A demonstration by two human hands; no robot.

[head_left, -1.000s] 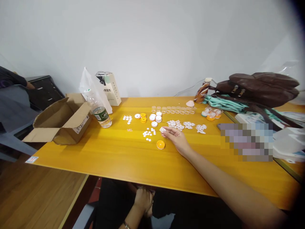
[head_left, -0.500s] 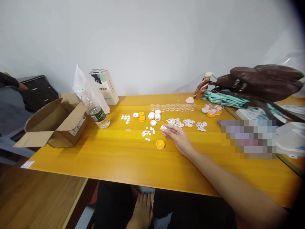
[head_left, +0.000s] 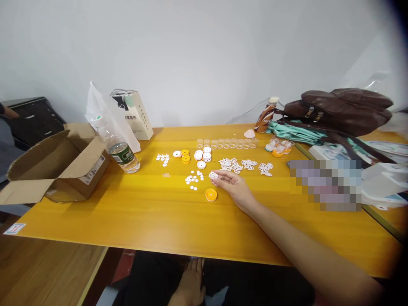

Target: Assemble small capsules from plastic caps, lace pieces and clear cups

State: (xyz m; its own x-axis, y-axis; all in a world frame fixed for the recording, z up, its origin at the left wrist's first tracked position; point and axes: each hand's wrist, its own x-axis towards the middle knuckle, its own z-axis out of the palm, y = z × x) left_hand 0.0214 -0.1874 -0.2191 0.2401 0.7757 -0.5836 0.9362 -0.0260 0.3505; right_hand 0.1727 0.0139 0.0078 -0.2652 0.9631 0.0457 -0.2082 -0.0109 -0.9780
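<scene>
Over the tabletop (head_left: pixel 143 216) near the orange cup (head_left: pixel 211 195), the right hand (head_left: pixel 236 189) kept its grip pinched on a white perforated piece (head_left: pixel 213 174); little but the view had shifted, leaving piece and cup apart, while whether the left hand (head_left: pixel 190 284), low between the legs (head_left: pixel 153 276), held anything I could not tell

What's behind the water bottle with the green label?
A white plastic bag is just behind the bottle, partly covering a paper bag. Anything low behind those bags is hidden.
</scene>
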